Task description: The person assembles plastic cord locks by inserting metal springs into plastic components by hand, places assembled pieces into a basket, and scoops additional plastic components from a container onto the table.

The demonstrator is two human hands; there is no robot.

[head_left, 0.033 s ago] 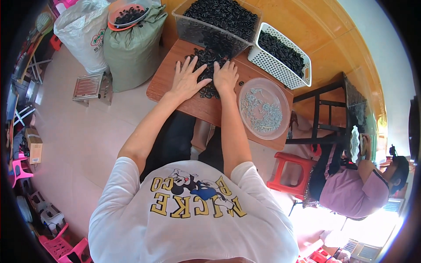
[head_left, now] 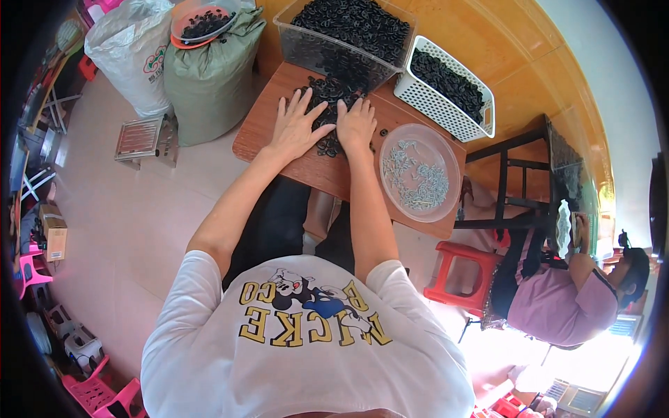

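A pile of small black ring-like parts (head_left: pixel 327 143) lies on the brown wooden table (head_left: pixel 261 139). My left hand (head_left: pixel 297 127) rests flat on the pile's left side, fingers spread. On its right side my right hand (head_left: pixel 356 125) lies palm down, fingers stretched out and slightly apart. Both hands touch the parts and cover some of them. Beyond the fingers stands a clear plastic bin (head_left: pixel 293 43) heaped with the same black parts. Right of my right hand, a round translucent tray (head_left: pixel 389 194) holds many small silvery metal pieces, too small to name.
A white perforated basket (head_left: pixel 446 97) of black parts stands at the back right. Full sacks (head_left: pixel 209 90) and a small metal stool (head_left: pixel 143 139) are left of the table. At right are a red stool (head_left: pixel 453 279) and a seated person (head_left: pixel 557 299) by a dark-framed table.
My right hand has shifted very slightly left over the pile. The left hand has hardly moved.
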